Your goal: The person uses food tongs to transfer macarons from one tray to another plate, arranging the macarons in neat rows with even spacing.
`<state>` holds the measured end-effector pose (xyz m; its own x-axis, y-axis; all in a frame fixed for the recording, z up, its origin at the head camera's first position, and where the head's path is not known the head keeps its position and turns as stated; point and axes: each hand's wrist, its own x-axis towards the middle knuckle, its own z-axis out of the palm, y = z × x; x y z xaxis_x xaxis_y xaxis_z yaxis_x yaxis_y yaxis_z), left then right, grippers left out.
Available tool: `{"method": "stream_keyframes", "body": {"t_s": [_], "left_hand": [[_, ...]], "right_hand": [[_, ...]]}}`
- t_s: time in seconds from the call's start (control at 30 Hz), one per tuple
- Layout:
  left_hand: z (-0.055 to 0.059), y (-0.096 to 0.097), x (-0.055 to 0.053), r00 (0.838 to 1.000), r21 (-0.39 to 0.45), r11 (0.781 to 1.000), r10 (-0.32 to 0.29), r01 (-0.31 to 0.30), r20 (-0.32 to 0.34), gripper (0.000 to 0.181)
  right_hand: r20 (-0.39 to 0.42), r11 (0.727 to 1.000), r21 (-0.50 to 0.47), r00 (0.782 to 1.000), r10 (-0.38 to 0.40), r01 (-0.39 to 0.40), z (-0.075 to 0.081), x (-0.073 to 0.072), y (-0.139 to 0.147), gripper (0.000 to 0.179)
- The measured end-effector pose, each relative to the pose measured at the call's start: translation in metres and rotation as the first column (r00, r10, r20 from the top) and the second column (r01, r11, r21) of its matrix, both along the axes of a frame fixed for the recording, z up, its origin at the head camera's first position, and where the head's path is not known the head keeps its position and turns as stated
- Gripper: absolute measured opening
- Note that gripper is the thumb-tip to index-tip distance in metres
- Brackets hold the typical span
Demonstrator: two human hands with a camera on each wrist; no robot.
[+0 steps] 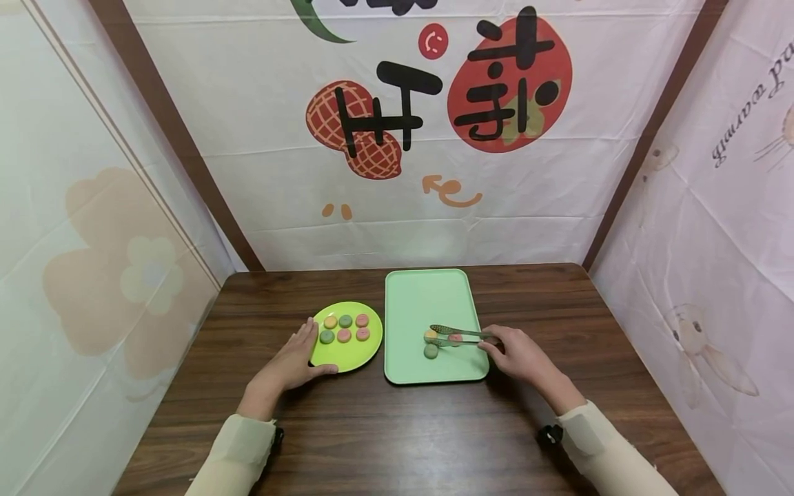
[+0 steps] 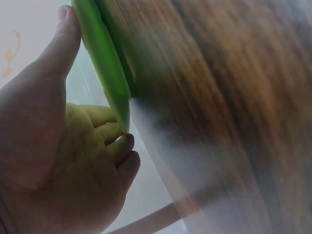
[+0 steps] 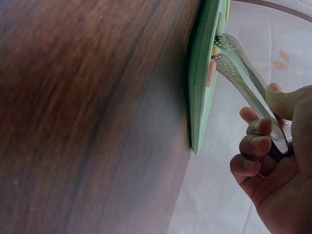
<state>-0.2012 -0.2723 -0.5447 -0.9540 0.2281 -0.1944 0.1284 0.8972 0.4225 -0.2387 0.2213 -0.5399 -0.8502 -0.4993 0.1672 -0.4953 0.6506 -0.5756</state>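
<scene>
My left hand [image 1: 291,362] holds the left rim of the lime-green plate [image 1: 349,358], thumb at the near edge and fingers along the side. On the plate lie several small macarons: a yellow one [image 1: 331,322], plus green and pink ones. My right hand [image 1: 517,355] grips metal tongs [image 3: 251,95] with perforated tips. In the head view the tong tips lie on either side of a yellow macaron [image 1: 430,335] on the pale green tray [image 1: 428,296]. A pink macaron [image 1: 455,338] sits beneath the tong arms, and a green macaron [image 1: 431,351] rests just nearer to me.
The tray stands right beside the plate on a dark wooden table [image 1: 384,441]. Printed white cloth walls [image 1: 298,220] rise behind the table and along both sides. A dark wrist strap [image 1: 550,435] shows at the right sleeve.
</scene>
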Motion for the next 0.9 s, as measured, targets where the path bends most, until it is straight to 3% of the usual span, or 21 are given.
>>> {"method": "stream_keyframes", "body": {"t_s": [0.5,0.9], "left_hand": [[0.0009,0.0005,0.0008,1.000,0.006,1.000,0.003,-0.003,0.002,0.123],[0.0011,0.0014,0.0003,1.000,-0.001,1.000,0.005,-0.005,0.005,0.123]], "right_hand": [[-0.034,1.000,-0.012,0.999,0.001,-0.002,-0.0012,0.0002,0.0024,0.012],[-0.052,0.999,-0.032,0.999,0.006,-0.008,-0.0057,-0.0013,0.0036,0.017]]}}
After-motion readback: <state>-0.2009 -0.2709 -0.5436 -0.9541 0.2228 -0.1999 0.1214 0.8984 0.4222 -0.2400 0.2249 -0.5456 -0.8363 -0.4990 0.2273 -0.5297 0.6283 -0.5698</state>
